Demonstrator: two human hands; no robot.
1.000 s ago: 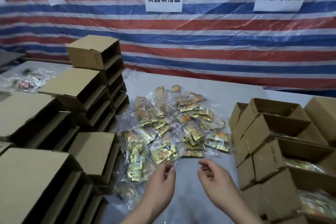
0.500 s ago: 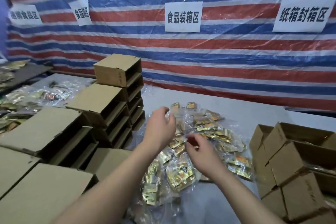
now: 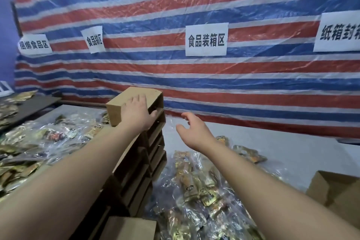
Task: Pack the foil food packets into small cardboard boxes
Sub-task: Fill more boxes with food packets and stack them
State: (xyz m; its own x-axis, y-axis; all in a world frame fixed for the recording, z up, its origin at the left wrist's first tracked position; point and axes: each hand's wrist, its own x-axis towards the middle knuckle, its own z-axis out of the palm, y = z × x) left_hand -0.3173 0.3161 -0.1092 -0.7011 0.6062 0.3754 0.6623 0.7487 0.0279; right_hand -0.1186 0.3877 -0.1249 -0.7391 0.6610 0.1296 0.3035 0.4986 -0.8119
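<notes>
Both arms have stretched forward from the foil packets (image 3: 196,187): left hand (image 3: 136,113) now clasps the top cardboard box (image 3: 124,99) of the stack (image 3: 140,161), thumb at its open side. Right hand (image 3: 191,130) hovers beside it, fingers loose, holding nothing; packets lie below on the table (image 3: 292,154)

A red, white and blue striped tarp (image 3: 194,87) is hung behind the grey surface (image 3: 292,154). Four white paper signs, the middle one (image 3: 206,39) included, are fixed to it.

box stack (image 3: 136,154) blocks left | packets (image 3: 196,187) cover centre | bare table (image 3: 292,142) far right
</notes>
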